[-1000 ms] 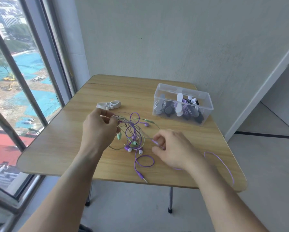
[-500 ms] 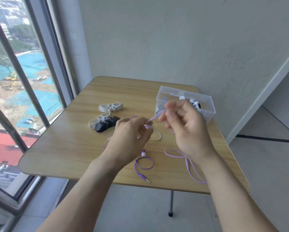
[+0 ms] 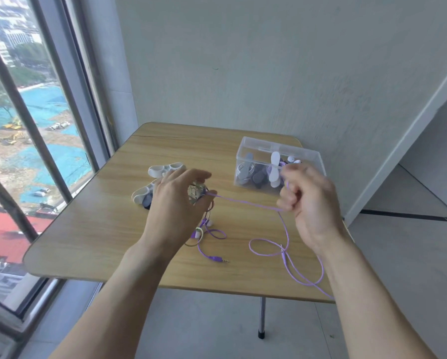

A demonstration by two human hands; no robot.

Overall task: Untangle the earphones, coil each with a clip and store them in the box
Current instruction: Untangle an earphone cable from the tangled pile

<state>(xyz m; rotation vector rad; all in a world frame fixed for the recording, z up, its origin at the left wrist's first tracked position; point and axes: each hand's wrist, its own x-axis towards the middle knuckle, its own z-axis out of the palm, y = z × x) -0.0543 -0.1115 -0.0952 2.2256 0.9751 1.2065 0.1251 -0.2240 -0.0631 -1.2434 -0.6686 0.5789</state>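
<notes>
At the centre of the frame, a tangled bundle of earphones (image 3: 197,194) is held above the table (image 3: 92,229) by the left hand (image 3: 177,206), its fingers curled round the knot. From that bundle 1 purple cord (image 3: 245,202) is drawn taut toward the right of the frame, where it is pinched in the closed fingers of the right hand (image 3: 310,203). The cord's long axis runs nearly level, left to right, between the 2 hands. Slack loops (image 3: 269,248) and a jack plug (image 3: 217,259) are seen lying lower on the table. A further pull rightward, away from the bundle, seems called for. The clear box (image 3: 248,146) stands just behind the right hand, the nearer hand to it, and white clips (image 3: 165,169) lie behind the left hand.
</notes>
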